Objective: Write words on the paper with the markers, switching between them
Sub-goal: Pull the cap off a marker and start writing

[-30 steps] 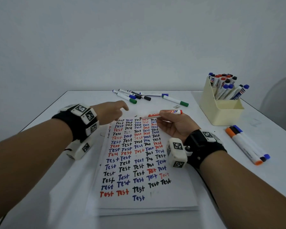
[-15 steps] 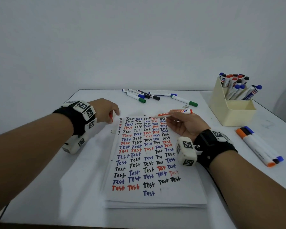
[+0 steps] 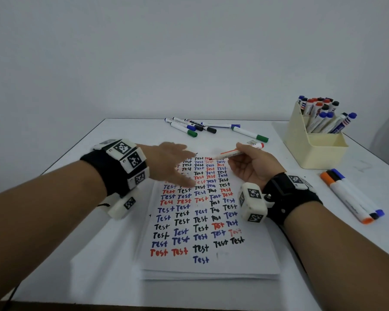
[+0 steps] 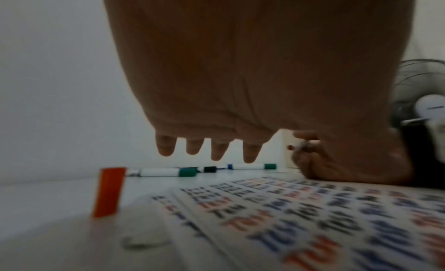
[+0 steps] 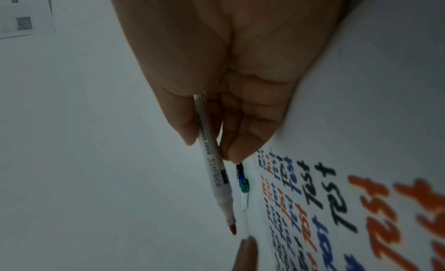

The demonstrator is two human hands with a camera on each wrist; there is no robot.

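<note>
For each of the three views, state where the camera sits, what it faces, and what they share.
Head: above, looking down at paper; both forearms and hands show.
Left wrist: under left hand, looking along open fingers toward an orange cap.
Right wrist: along right hand gripping the red marker.
Shared: all show the paper and marker.

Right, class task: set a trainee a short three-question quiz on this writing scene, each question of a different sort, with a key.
1. True or false: the right hand holds an uncapped red marker.
2. Which word fills the paper?
3. The red cap stands: A) on the table, left of the paper; B) in the cream holder; C) in the left hand.

Key: 1 true; 2 Test; 3 A.
</note>
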